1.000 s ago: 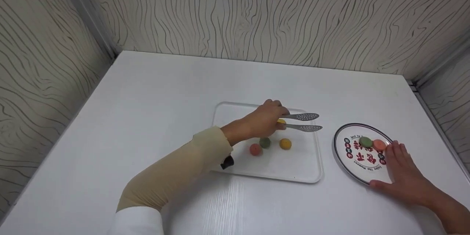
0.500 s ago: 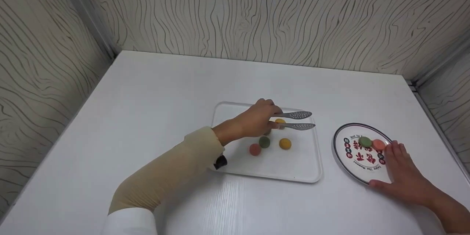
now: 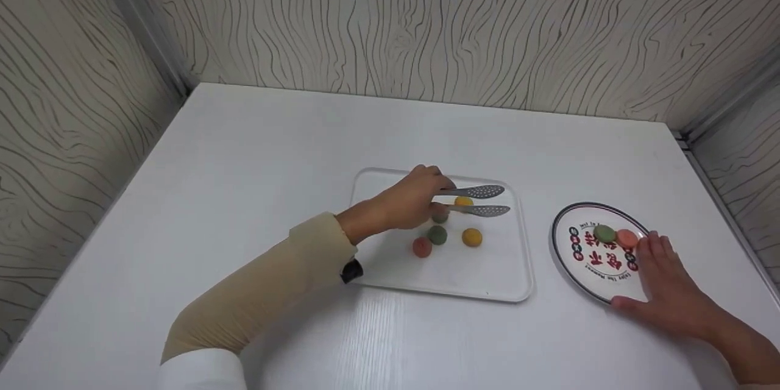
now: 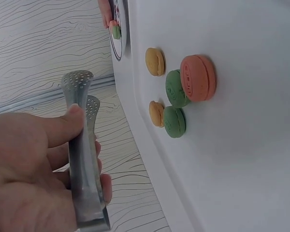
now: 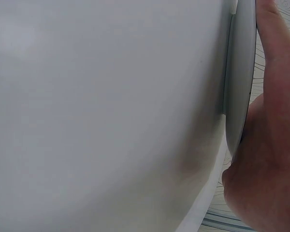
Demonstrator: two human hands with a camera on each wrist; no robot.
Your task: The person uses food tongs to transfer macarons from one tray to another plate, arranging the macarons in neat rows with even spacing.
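My left hand (image 3: pixel 405 198) holds metal tongs (image 4: pixel 84 169) with perforated tips, thumb on one arm and fingers on the other. The tongs' arms are spread with nothing between the tips, above the far part of a white tray (image 3: pixel 475 274). On that tray lie a red macaron (image 4: pixel 198 78), two green macarons, one (image 3: pixel 437 234) beside the red and the other (image 4: pixel 174 122) partly under my hand in the head view, and two yellow macarons (image 3: pixel 471 237). My right hand (image 3: pixel 676 301) rests at the right rim of a round plate (image 3: pixel 565 244), fingers straight, thumb at the near rim.
A green macaron (image 3: pixel 604 233) and a pink macaron (image 3: pixel 627 238) sit side by side on the plate, close to my right fingertips. The plate stands right of the tray on a white table (image 3: pixel 274 152). A wood-grain patterned wall (image 3: pixel 402 24) rises behind.
My left hand has drawn leftward with the spread tongs, uncovering more of the far yellow macaron and the green one near it. My right hand stays at the plate.
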